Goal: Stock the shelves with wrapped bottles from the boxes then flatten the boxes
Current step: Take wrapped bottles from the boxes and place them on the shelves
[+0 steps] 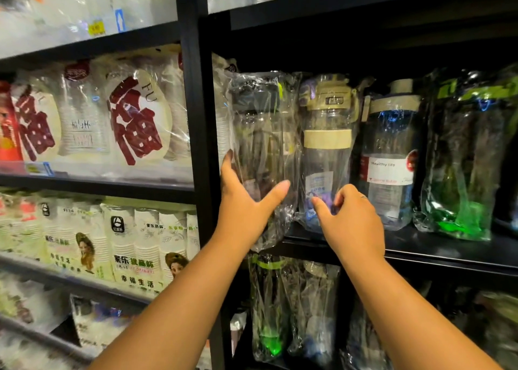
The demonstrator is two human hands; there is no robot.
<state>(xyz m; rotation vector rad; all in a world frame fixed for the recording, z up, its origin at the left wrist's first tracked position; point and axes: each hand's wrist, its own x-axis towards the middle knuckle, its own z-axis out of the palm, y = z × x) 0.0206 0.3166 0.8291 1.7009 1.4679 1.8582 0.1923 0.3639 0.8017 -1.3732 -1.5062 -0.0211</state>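
In the middle of the frame the left hand (246, 204) grips the lower part of a wrapped dark-lidded bottle (259, 134), thumb laid across its front and fingers spread round its left side. The bottle stands upright at the left end of the black shelf (426, 247), hard against the black upright post (196, 111), and the loose end of its clear wrap hangs below the shelf's front edge. Just to its right, wrap touching wrap, stands a wrapped beige-lidded bottle (328, 142) with a beige band. The right hand (351, 221) meets it low down, thumb and curled fingers pinching the plastic near the base. Further right on the same shelf are a blue-tinted bottle (389, 156) labelled "Healthy life" and green wrapped bottles (471, 156). More wrapped bottles (283, 310) fill the shelf below. The left half of the frame holds packs of paper cups (134, 117) with a large red character.
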